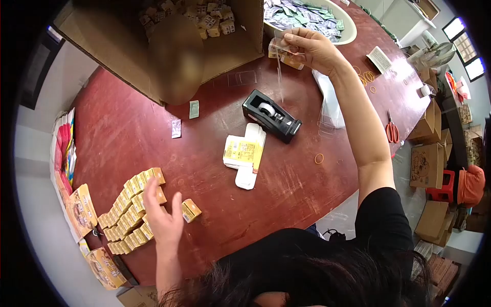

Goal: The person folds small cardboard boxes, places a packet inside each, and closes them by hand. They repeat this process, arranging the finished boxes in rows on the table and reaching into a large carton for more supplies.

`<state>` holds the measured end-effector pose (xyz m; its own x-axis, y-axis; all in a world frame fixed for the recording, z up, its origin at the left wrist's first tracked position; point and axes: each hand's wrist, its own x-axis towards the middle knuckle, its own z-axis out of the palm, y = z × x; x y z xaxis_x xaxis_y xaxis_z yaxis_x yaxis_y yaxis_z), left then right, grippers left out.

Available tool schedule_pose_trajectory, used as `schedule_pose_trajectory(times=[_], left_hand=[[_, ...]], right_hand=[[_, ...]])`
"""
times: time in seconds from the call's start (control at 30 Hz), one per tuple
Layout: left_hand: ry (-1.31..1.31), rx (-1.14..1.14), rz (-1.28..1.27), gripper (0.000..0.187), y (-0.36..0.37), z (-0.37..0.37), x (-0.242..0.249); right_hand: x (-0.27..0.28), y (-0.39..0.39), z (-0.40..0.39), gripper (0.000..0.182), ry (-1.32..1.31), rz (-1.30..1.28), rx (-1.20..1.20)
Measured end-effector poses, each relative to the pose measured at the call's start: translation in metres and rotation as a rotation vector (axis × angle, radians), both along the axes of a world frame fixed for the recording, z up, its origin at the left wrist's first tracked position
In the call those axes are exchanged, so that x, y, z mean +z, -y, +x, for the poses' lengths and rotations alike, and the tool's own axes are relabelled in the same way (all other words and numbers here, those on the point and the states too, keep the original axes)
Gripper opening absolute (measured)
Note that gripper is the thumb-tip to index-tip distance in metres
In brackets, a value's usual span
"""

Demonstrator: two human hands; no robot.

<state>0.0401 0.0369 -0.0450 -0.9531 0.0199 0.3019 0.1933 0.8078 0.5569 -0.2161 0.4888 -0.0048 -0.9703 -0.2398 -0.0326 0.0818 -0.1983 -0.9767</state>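
My right hand (313, 50) is raised at the far side of the table, thumb and fingers pinched on a thin clear plastic sleeve (279, 66) that hangs down. Several small yellow boxes (292, 62) sit just behind and below it. My left hand (164, 219) is empty, its thumb and fingers apart, over the near left of the table. It hovers beside stacked rows of small yellow boxes (125, 212). To its right lies a separate pair of these boxes (191, 210). Between my hands are a black tape dispenser (271, 115) and a pile of flat white-and-yellow cartons (245, 154).
A large cardboard box (232, 53) holds many small boxes; a blurred brown shape partly covers it. Behind stands a white tub (350, 26) of sachets. Two sachets (194, 109), clear plastic sheets (331, 102), rubber bands (366, 78) and orange-handled scissors (392, 131) lie on the red table (215, 220).
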Motion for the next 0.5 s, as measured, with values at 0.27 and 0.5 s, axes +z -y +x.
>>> schedule_pose_trajectory(times=[0.27, 0.5], left_hand=[[-0.293, 0.276, 0.204, 0.075, 0.038, -0.277, 0.043], [-0.373, 0.222, 0.217, 0.042, 0.15, -0.373, 0.013]], right_hand=[[0.007, 0.003, 0.006, 0.026, -0.137, 0.176, -0.246], [-0.004, 0.025, -0.005, 0.034, -0.537, 1.411, -0.078]])
